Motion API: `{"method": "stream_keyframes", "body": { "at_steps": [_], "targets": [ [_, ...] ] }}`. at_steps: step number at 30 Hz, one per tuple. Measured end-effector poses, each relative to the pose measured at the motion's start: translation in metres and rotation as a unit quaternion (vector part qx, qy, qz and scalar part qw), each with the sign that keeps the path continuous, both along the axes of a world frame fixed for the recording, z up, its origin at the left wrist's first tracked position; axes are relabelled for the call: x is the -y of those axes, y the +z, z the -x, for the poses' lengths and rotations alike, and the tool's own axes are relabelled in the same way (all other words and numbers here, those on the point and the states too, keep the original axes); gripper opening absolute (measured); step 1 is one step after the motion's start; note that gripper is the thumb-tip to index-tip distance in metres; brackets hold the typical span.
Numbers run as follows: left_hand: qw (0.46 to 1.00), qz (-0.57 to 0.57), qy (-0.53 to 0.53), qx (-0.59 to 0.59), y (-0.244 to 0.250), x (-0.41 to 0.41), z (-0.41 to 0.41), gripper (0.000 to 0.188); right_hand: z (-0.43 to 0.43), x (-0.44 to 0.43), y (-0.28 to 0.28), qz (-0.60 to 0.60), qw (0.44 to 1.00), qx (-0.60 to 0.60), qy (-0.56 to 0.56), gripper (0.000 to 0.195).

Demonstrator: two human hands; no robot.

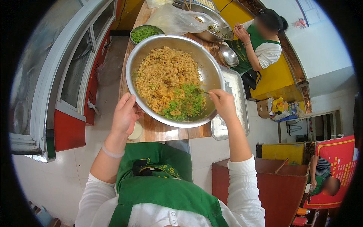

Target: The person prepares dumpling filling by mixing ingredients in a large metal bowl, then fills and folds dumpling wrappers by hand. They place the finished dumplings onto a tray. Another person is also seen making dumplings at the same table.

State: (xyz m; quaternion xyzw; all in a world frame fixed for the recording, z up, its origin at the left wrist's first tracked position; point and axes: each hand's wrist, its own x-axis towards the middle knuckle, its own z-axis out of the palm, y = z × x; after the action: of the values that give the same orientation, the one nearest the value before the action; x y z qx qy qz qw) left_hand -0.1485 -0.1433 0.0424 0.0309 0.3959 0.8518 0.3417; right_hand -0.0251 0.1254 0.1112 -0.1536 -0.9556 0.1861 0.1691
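A large stainless steel mixing bowl [211,72] stands on the wood-grain table in front of me. Inside is a heap of seasoned, brownish rice [167,65], with chopped green vegetable [183,106] spread over its near right part. My left hand [126,113] grips the bowl's near left rim, thumb on top and fingers below. Above the right side of the bowl, my right hand [224,103] holds a thin utensil handle [206,92]. The utensil's far end reaches into the greens, and its shape is hidden there.
Behind the bowl are a container of chopped greens [145,34], a clear plastic bag [178,20] and another steel bowl [227,25]. A small steel bowl [229,56] and a white-dusted tray [246,119] lie right. A co-worker [262,51] stands at the table's right side.
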Motion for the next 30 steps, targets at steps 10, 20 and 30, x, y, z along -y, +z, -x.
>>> {"method": "stream_keyframes", "body": {
  "at_steps": [10,20,30],
  "targets": [
    [1.0,-0.005,-0.006,-0.006,0.0,0.001,0.001,0.013,-0.02,0.022,0.005,-0.098,0.992,0.044,0.071,0.01],
    [1.0,-0.008,-0.007,-0.002,-0.001,0.0,0.001,0.013,0.011,-0.005,-0.005,-0.077,0.997,-0.013,-0.005,0.012],
    [1.0,-0.006,-0.011,-0.007,-0.01,0.004,0.004,0.013,-0.004,0.085,0.016,0.002,0.978,-0.021,0.207,0.013]
  ]
}}
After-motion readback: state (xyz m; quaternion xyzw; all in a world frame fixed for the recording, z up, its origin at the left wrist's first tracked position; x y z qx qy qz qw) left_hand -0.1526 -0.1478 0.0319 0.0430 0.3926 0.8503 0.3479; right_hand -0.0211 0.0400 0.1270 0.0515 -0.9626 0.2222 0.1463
